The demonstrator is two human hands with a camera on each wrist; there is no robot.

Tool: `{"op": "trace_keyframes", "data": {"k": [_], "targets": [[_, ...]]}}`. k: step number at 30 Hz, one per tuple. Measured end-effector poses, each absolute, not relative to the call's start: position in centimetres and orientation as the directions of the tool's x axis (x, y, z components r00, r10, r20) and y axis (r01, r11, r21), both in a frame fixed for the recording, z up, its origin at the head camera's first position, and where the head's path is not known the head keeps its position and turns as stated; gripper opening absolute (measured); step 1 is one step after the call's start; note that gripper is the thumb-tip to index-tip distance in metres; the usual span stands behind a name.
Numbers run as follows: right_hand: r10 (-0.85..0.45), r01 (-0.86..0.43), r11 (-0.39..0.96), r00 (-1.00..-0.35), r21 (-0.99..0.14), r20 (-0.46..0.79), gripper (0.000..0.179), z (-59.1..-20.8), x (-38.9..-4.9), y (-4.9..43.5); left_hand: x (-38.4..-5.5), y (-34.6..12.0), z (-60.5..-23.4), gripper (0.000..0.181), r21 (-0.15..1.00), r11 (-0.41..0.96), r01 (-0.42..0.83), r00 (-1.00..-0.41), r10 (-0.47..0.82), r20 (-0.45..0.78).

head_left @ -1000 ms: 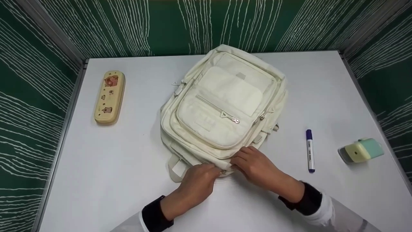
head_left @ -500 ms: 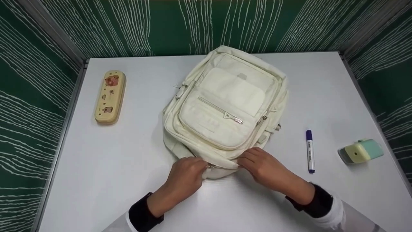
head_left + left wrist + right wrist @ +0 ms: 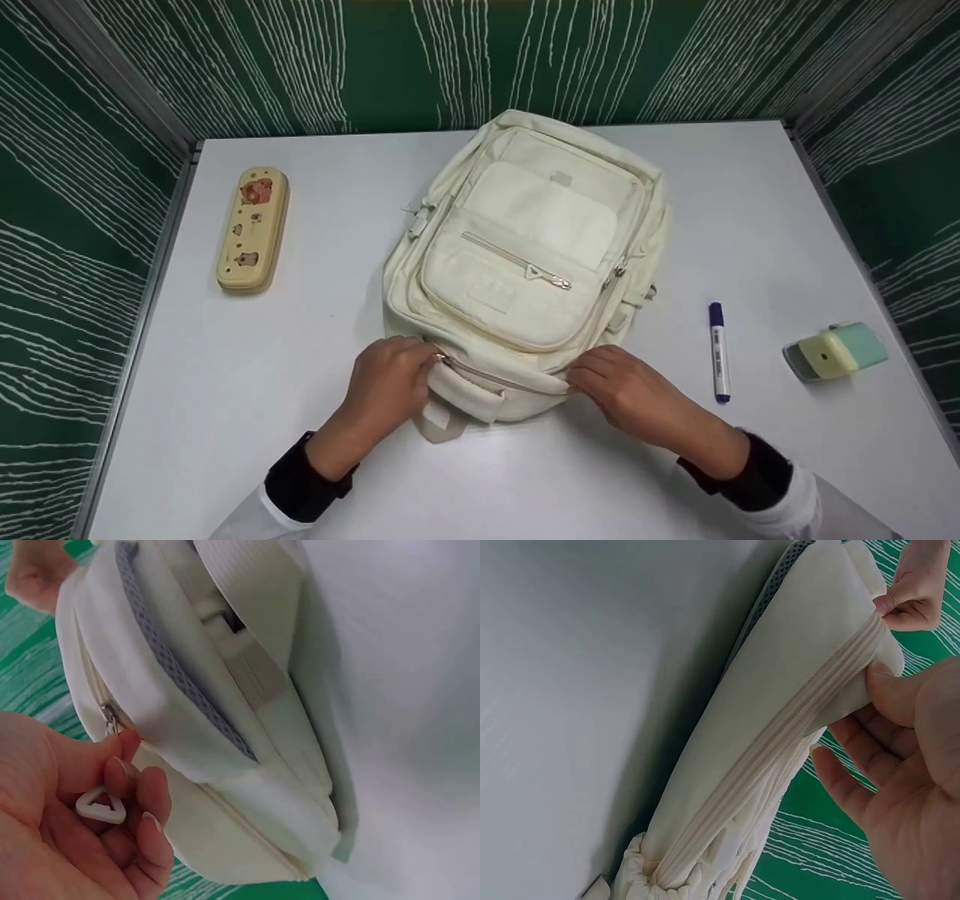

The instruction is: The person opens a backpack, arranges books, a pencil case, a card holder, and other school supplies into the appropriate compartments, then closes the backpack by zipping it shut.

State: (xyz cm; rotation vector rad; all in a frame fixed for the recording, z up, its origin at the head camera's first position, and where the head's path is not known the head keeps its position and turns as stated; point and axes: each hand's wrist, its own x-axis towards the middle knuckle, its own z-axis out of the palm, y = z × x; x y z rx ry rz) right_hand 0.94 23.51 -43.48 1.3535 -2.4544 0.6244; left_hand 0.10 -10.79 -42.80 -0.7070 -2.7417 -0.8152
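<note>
A cream backpack (image 3: pixel 547 202) lies front side up on the white table, its top end toward the person. The left hand (image 3: pixel 390 386) is at the left of that end. In the left wrist view its thumb and finger pinch a zipper pull beside the metal slider (image 3: pixel 111 718), and a white triangular tab (image 3: pixel 101 816) hangs over the curled fingers. Along the same zipper (image 3: pixel 510 379), to the right, the right hand (image 3: pixel 637 394) pinches the edge of the fabric between thumb and fingers. Whether the zipper is parted between the hands I cannot tell.
A yellow pencil case (image 3: pixel 253 229) with animal pictures lies at the table's left. To the right are a marker with a purple cap (image 3: pixel 718 352) and a yellow and mint pencil sharpener (image 3: pixel 832 352). Green walls with white streaks surround the white table (image 3: pixel 187 420).
The left hand has moved left and slightly away from the person along the zipper with the pull. The right hand has shifted a little right, still gripping the fabric. The backpack's top end has changed shape.
</note>
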Motion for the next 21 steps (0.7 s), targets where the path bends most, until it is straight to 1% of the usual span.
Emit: {"op": "trace_keyframes", "data": {"k": [6,13,17,21], "targets": [[-0.738,-0.857,0.464,-0.514,-0.224,0.436,0.026,-43.5,0.9,23.9,-0.9,-11.6,-42.8,0.012,0.444,0.773,0.453,-0.887,0.342,0.309],[-0.74,-0.859,0.459,-0.511,-0.228,0.437,0.028,-43.2,1.0,24.2,-1.6,-12.0,-42.3,0.014,0.364,0.812,0.456,-0.88,0.352,0.319],[-0.738,-0.858,0.456,-0.512,-0.235,0.44,0.029,-43.1,1.0,24.4,-2.1,-12.7,-42.2,0.01,0.363,0.838,0.408,-0.904,0.316,0.287],[-0.729,-0.858,0.456,-0.511,-0.234,0.456,0.03,-43.2,1.0,24.8,-3.1,-14.4,-42.6,0.015,0.371,0.865,0.338,-0.929,0.242,0.28]]}}
